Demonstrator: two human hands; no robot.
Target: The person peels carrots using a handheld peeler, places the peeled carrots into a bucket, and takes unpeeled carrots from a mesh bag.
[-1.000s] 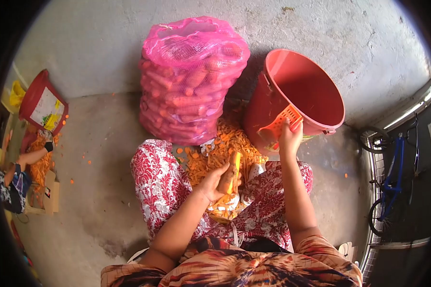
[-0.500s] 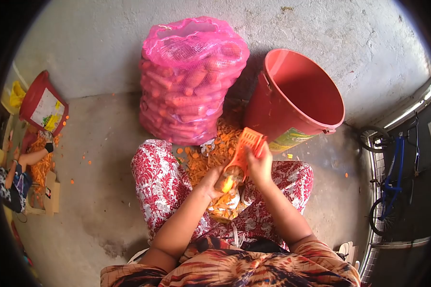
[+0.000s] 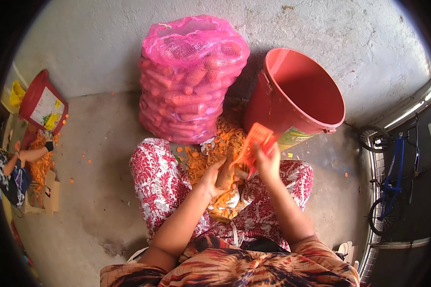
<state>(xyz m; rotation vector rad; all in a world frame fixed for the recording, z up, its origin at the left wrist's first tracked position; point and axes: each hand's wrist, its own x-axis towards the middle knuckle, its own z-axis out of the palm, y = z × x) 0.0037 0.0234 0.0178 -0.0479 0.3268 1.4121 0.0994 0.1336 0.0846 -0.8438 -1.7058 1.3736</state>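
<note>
My left hand is wrapped round a carrot between my knees; its visible side looks brownish and unpeeled. Close beside it, my right hand grips an orange slotted peeler, slightly blurred, whose lower edge is at the carrot. Whether the blade touches the carrot cannot be made out. Below both hands lies a heap of orange peelings on the floor. A pink mesh sack full of carrots stands behind the heap, with a large red bucket tilted to its right.
At the far left, another person's arm is near a second peelings pile, a red tub and a cardboard box. A blue bicycle stands by the grille at the right. Carrot bits dot the floor.
My right hand has brought the peeler from the bucket's rim down to the carrot, then slightly right. The carrot in my left hand has turned, its bright peeled side no longer facing up.
</note>
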